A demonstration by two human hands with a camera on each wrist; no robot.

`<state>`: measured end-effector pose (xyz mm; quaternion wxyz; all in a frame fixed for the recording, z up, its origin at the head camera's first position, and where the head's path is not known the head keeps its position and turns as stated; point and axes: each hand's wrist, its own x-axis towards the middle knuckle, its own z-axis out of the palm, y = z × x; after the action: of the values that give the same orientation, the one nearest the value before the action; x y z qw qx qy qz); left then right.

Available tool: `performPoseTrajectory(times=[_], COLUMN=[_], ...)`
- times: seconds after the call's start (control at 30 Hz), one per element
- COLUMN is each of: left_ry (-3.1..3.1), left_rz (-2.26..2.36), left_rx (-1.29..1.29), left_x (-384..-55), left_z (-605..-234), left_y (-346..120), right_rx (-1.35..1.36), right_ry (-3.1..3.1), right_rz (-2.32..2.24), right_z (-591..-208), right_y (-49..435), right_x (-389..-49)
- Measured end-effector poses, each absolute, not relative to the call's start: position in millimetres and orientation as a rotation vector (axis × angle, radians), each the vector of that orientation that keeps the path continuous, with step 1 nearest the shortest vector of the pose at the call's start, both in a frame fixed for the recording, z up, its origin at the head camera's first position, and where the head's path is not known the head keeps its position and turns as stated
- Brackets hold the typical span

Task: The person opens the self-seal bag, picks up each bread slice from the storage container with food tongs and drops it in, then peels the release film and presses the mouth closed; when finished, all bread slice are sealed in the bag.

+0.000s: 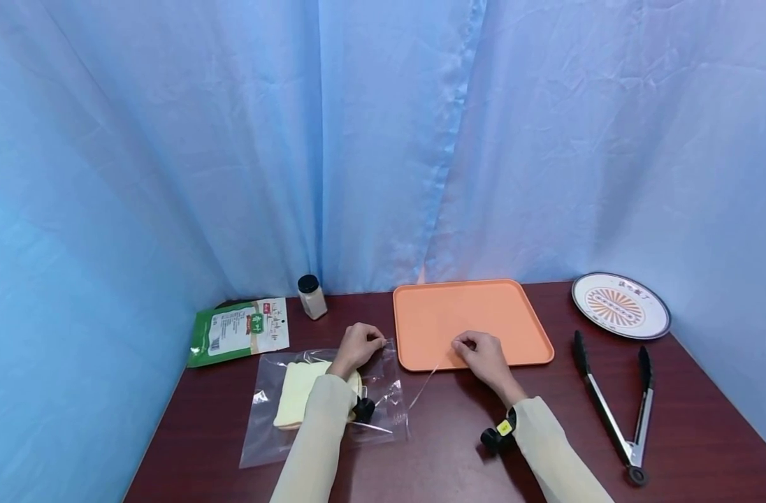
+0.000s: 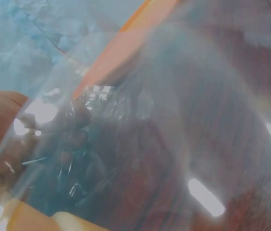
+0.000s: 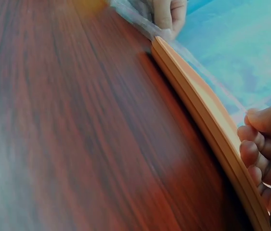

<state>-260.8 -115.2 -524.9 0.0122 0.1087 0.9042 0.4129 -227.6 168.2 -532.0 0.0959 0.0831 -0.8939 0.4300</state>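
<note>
Slices of pale bread lie inside a clear plastic bag on the left part of the table. My left hand pinches the bag's upper right corner. In the left wrist view the clear film covers most of the picture, with part of the left hand at the edge. Over the front edge of the orange tray, my right hand pinches the end of a thin clear plastic strip. That strip stretches between both hands in the right wrist view.
A green and white packet and a black-capped jar stand at the back left. Tongs lie spread on the right, in front of a patterned white plate. A blue curtain borders the table.
</note>
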Motion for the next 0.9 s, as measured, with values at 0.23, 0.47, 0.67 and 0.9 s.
performPoseTrajectory(times=[0.23,0.47,0.67,0.9], left_ry=[2.82,2.823,2.86,2.839], left_rz=[1.295,1.291,1.294,1.284], left_rx=[0.345,0.35,0.426,0.365], left_x=[-261.9,-262.4,-260.3,-262.3], left_z=[-527.4,-527.8,-527.5,-528.4], left_y=[-116.1,-115.9,-117.1,-115.4], right_rx=[0.22,0.198,0.135,0.058], right_ry=[-2.632,-2.584,-2.565,-2.562], right_rz=[1.25,1.247,1.195,1.147], right_z=[-529.8,-529.3,-527.5,-525.1], right_y=[186.1,202.2,216.5,236.7], right_x=[-221.0,-213.0,-205.3,-193.5])
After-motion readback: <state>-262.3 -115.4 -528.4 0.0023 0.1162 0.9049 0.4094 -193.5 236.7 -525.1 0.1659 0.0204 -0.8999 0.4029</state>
